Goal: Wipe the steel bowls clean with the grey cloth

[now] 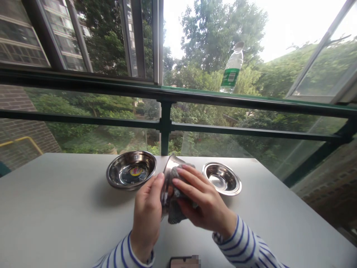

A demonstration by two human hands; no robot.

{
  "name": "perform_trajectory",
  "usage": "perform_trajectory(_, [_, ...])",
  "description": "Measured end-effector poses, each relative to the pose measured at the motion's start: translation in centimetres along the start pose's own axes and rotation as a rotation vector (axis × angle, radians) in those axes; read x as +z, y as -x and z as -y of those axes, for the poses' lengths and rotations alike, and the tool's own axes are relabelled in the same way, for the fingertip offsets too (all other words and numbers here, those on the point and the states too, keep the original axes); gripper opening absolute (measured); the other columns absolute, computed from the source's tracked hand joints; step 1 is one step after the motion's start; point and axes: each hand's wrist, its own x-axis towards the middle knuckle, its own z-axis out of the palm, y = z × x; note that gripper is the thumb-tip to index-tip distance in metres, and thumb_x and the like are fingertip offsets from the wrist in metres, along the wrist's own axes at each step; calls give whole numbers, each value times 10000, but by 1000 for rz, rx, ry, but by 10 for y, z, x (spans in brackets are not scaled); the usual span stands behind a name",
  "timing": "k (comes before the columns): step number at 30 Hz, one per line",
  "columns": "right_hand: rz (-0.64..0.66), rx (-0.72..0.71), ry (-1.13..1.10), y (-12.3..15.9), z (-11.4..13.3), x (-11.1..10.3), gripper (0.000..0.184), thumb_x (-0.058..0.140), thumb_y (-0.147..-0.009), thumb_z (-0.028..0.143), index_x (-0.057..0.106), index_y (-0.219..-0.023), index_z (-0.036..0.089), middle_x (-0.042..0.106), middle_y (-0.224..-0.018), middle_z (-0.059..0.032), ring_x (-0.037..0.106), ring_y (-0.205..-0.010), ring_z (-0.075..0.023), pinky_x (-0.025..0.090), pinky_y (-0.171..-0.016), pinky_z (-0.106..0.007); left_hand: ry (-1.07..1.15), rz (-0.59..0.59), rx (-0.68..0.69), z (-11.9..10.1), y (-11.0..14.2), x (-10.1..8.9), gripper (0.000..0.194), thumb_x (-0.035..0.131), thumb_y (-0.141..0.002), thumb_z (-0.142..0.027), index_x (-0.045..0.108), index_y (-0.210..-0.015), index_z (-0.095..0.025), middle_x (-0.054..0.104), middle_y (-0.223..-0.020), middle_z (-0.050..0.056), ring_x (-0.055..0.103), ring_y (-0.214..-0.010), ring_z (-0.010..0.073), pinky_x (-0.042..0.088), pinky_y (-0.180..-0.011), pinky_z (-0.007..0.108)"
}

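Over the middle of the white table, my left hand grips a shiny metal bowl by its rim. The bowl is tilted on its side, and its thumb-side edge faces me. My right hand presses a grey cloth against the bowl's surface, fingers closed over it. Much of the bowl is hidden behind the cloth and my fingers. To the left sits a larger metal bowl with a round yellow and red sticker inside. A smaller metal bowl stands to the right.
A phone lies at the near edge of the white table. Beyond the table runs a dark green railing with glass panels. A clear plastic bottle with a green label stands on the ledge behind the railing.
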Motion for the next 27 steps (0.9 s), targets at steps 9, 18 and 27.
perform_trajectory(9, [33, -172, 67, 0, 1, 2, 382, 530, -796, 215, 522, -1173, 156, 516, -1261, -113, 364, -1253, -262, 376, -1006, -462, -43, 59, -8, -3, -1, -1, 306, 614, -738, -389, 686, -895, -137, 681, -791, 33, 592, -693, 146, 453, -662, 242])
perform_trajectory(18, [-52, -21, 62, 1, 1, -1, 428, 539, -783, 192, 506, -1210, 175, 526, -1248, -110, 403, -1223, -269, 422, -966, -456, -31, 82, 7, 2, -2, -3, 222, 584, -775, -344, 691, -829, -157, 669, -707, 8, 581, -663, 139, 445, -631, 234])
perform_trajectory(27, [-148, 242, -66, 3, -13, -4, 381, 462, -834, 134, 501, -1210, 183, 541, -1219, -114, 496, -1143, -221, 450, -941, -413, -117, 157, 16, 5, 6, -2, 273, 513, -821, -368, 680, -788, -153, 657, -702, 12, 563, -663, 140, 438, -618, 235])
